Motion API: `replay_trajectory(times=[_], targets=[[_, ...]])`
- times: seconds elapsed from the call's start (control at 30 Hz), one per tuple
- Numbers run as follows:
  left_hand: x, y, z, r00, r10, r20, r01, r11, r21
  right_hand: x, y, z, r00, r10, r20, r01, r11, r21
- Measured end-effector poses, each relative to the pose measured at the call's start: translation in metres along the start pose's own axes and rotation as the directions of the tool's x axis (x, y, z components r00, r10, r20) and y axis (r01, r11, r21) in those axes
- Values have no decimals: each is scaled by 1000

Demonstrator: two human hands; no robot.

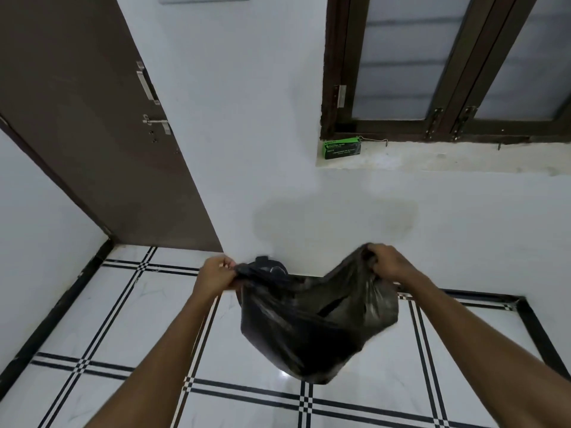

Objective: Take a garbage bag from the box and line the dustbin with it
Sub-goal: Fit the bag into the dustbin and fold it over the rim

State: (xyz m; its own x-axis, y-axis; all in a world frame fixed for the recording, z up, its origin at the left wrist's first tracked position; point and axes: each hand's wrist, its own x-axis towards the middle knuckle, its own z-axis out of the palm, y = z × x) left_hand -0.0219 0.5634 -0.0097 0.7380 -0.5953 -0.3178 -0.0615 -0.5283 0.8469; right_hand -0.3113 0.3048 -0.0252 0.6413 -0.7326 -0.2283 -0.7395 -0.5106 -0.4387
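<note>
The black garbage bag (312, 322) is up in the air over the tiled floor (123, 319), stretched between both hands with its mouth pulled wide and the body sagging down in a crumpled pouch. The left hand (217, 273) has the left edge of the rim bunched up tight, fingers (227, 267) curled around the plastic. The right hand (387, 262) does the same on the other side, a bit higher, fist closed on a gathered fold of the rim. Both forearms reach out from the bottom of the view.

Just behind the bag's top edge something dark and rounded (268, 267) pokes up near the left hand (could be the dustbin, but I honestly can't tell, the bag hides most of it).

Further back, the green box (342, 148) of bags sits on the window ledge (448, 159), tucked into its left corner and well apart from the hands. Above it is a dark-framed window (438, 66) with frosted panes. A brown door (92, 118) with a metal handle and latch stands off to the left against the white wall (247, 134). The floor is white tile with black stripe lines and a black border.
</note>
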Motion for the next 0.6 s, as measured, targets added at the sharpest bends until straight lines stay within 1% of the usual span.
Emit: replay_trajectory(times=[0.03, 0.07, 0.13, 0.17, 0.2, 0.23, 0.27, 0.3, 0.33, 0.37, 0.4, 0.43, 0.47, 0.5, 0.53, 0.57, 0.6], targets=[[2, 14, 0, 999, 35, -38, -38, 995, -91, 5, -6, -11, 989, -8, -150, 18, 998, 66], [4, 27, 1, 993, 77, -86, -92, 978, -187, 8, -13, -21, 959, -7, -285, 40, 993, 108], [7, 48, -2, 965, 168, -204, -228, 919, -322, 10, -25, -39, 875, 8, -485, 70, 987, 144], [7, 53, -4, 940, 219, -260, -299, 897, -326, 8, -30, -46, 837, -4, -548, 96, 986, 139], [9, 52, -7, 912, 281, -298, -365, 889, -278, 4, -34, -50, 808, -32, -589, 128, 984, 123], [9, 47, -8, 881, 356, -312, -423, 889, -178, 1, -34, -50, 799, -51, -600, 143, 984, 108], [8, 37, -9, 852, 427, -304, -458, 888, -35, -2, -30, -47, 812, -60, -580, 143, 985, 99], [6, 23, -9, 829, 479, -289, -468, 877, 111, -5, -21, -38, 845, -70, -530, 133, 988, 82], [5, 7, -8, 820, 503, -274, -454, 862, 225, -7, -10, -26, 884, -97, -456, 133, 990, 47], [3, -10, -7, 838, 482, -256, -403, 863, 307, -9, 5, -12, 925, -136, -354, 152, 988, 16], [1, -27, -8, 874, 423, -240, -315, 868, 384, -12, 20, 0, 962, -171, -212, 172, 985, -11], [0, -45, -10, 917, 338, -210, -211, 861, 463, -14, 35, 13, 982, -184, -51, 181, 982, -52], [-1, -61, -12, 956, 246, -162, -124, 835, 536, -19, 44, 21, 981, -163, 109, 174, 979, -103], [-2, -76, -15, 980, 171, -101, -79, 802, 592, -25, 49, 26, 963, -121, 240, 159, 977, -146], [-2, -86, -19, 993, 104, -53, -48, 778, 626, -32, 50, 31, 943, -60, 326, 116, 981, -155], [-3, -91, -21, 998, 50, -28, -21, 777, 630, -37, 49, 33, 928, -15, 372, 71, 988, -140], [-5, -91, -23, 1000, 13, -20, 2, 791, 612, -40, 46, 35, 915, -1, 403, 50, 993, -111]])
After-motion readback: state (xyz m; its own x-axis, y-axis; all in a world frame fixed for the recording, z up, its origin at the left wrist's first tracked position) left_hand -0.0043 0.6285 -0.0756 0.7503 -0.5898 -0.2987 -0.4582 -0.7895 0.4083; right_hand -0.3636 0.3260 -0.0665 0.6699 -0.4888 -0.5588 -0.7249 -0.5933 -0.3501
